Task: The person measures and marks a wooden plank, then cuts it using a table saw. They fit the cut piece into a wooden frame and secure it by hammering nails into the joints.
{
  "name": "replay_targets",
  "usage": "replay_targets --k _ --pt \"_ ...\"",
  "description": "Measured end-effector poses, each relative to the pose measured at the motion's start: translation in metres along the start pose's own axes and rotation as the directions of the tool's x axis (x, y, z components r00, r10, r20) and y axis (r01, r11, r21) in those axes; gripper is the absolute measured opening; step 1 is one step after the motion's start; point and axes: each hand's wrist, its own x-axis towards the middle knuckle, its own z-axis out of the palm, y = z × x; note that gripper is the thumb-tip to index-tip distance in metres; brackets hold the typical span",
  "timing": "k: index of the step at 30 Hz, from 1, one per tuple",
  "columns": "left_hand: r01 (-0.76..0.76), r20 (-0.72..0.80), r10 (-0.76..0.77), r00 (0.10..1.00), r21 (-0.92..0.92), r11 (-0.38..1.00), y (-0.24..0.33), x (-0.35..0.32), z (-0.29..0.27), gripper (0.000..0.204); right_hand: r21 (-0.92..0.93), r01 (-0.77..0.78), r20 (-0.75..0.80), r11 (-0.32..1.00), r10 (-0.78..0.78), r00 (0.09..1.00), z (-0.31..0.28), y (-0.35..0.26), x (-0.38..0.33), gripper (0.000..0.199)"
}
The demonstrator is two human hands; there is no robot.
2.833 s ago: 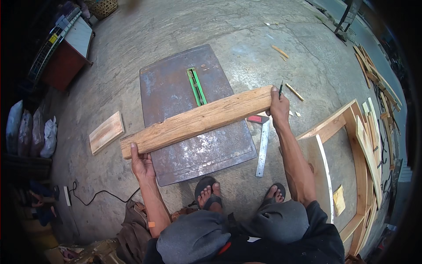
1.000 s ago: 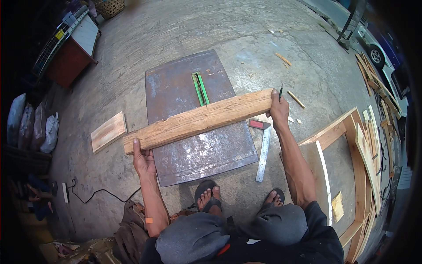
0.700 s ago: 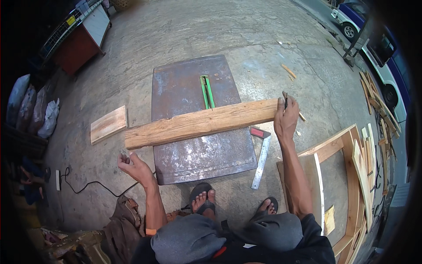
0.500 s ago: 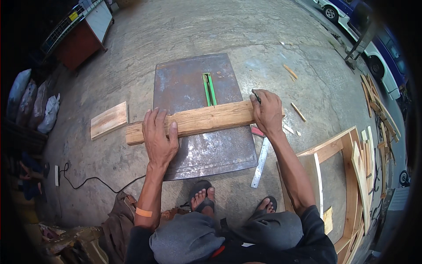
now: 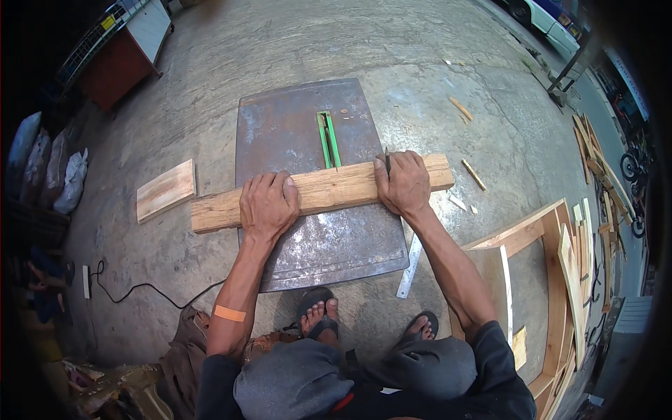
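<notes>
Rusty desk (image 5: 336, 245) below, left hand (image 5: 269, 206) and right hand (image 5: 404, 183) clasp the beam (image 5: 337, 187), seemingly aligning it; next likely needs steady pressure

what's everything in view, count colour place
metal table: 1, rusty grey, centre
slot insert: 1, green, in the table
wooden beam: 1, light brown, across the table
pencil-like stick: 1, dark, at right hand
metal ruler: 1, silver, right of table
short board: 1, pale brown, floor left
wooden frame: 1, light brown, lower right
wood strips: several, brown, far right
wood scraps: several, tan, floor right
sacks: about four, whitish, left
cabinet: 1, red and white, upper left
cable: 1, black, floor lower left
vehicle: 1, white and blue, top right
motorbike: at least 1, dark, right edge
sandals: 2, black, lower centre
patch: 1, orange, left forearm
left hand: 1, on beam's left part
right hand: 1, on beam's right part
</notes>
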Motion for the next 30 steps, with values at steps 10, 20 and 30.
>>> replay_targets --k 10,20,30 --pt "0.051 0.016 -0.051 0.999 0.0 0.999 0.0 0.005 0.003 0.026 0.001 0.0 -0.017 1.0 0.0 1.0 0.004 0.003 0.006 0.024" --pt "0.044 -0.011 -0.043 0.999 0.037 0.998 -0.004 0.011 0.006 0.023 0.02 -0.015 -0.029 1.0 0.016 0.999 0.007 0.001 0.011 0.024" --pt "0.032 -0.013 -0.032 0.999 0.021 0.999 -0.007 0.014 0.01 0.025 0.008 -0.02 -0.026 1.0 0.02 0.999 0.01 0.005 0.013 0.024"
